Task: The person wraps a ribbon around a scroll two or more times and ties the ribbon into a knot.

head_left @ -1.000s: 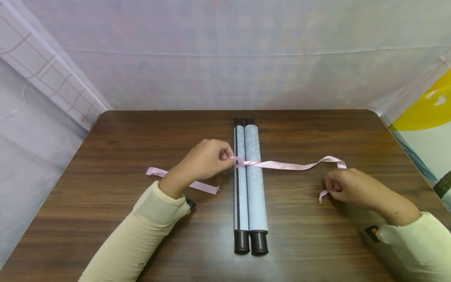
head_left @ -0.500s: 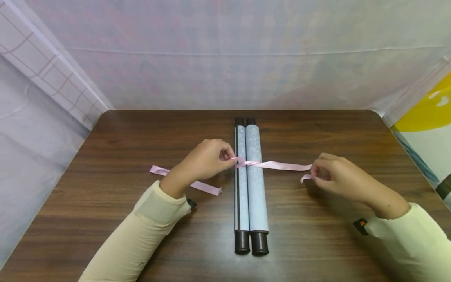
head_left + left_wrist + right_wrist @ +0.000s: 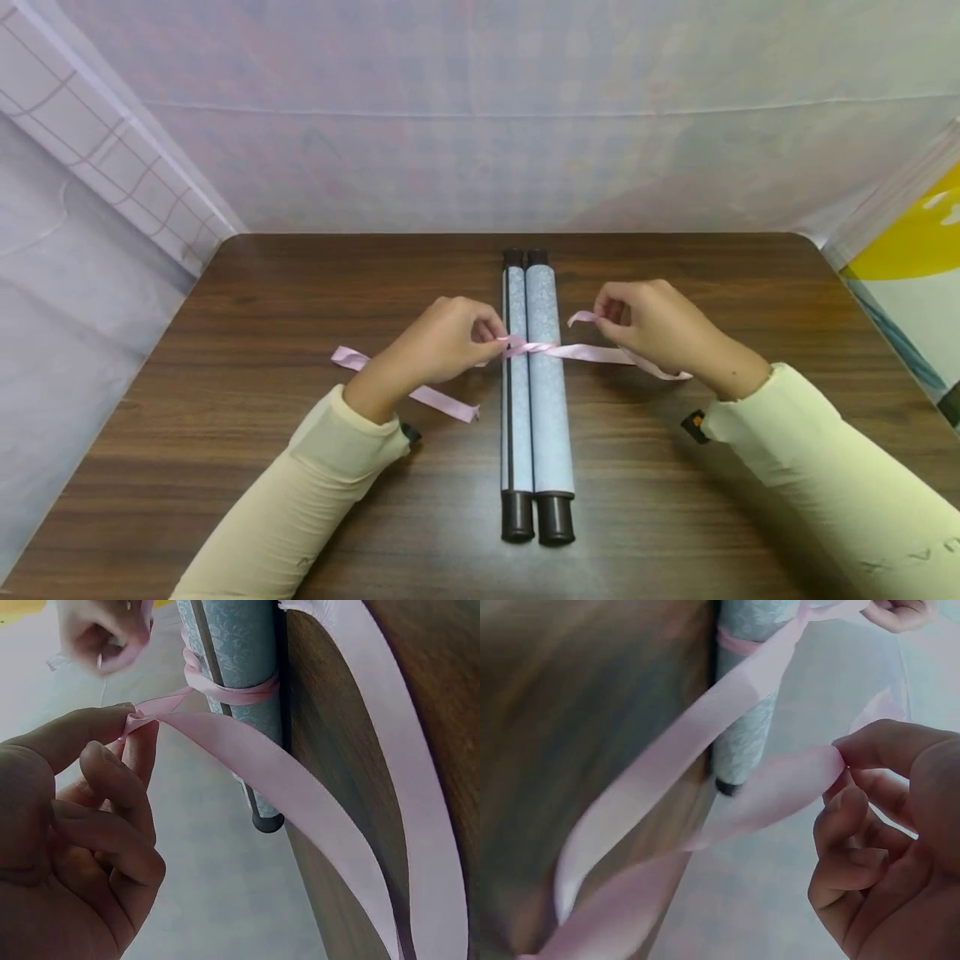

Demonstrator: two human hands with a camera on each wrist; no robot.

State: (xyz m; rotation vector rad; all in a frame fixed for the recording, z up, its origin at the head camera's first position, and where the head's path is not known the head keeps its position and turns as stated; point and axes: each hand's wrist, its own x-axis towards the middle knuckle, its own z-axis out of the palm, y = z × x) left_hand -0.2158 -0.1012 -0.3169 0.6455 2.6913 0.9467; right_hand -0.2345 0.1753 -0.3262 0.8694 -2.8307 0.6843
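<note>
A pale blue patterned scroll (image 3: 551, 417), rolled from both ends into two side-by-side rolls with dark brown end caps, lies lengthwise on the table. Pink satin ribbon (image 3: 596, 354) wraps round its middle and is twisted across the top. My left hand (image 3: 442, 342) pinches the ribbon just left of the rolls, between thumb and fingertip; its tail (image 3: 442, 402) trails under my wrist. To the right of the scroll, my right hand (image 3: 660, 325) pinches the other tail near its tip, raised above the table. That tail loops below the hand, as the right wrist view shows.
The brown wood-grain table (image 3: 225, 500) ends at the back against a pale checked curtain (image 3: 480, 150). White sheeting hangs along the left side. A yellow shape (image 3: 911, 229) shows beyond the right edge. Dark wrist devices (image 3: 696, 426) sit at the cuffs.
My right hand has moved left and away from me, toward the scroll, carrying the ribbon end; the stretched tail now hangs in a loop. My left hand keeps its pinch in nearly the same place.
</note>
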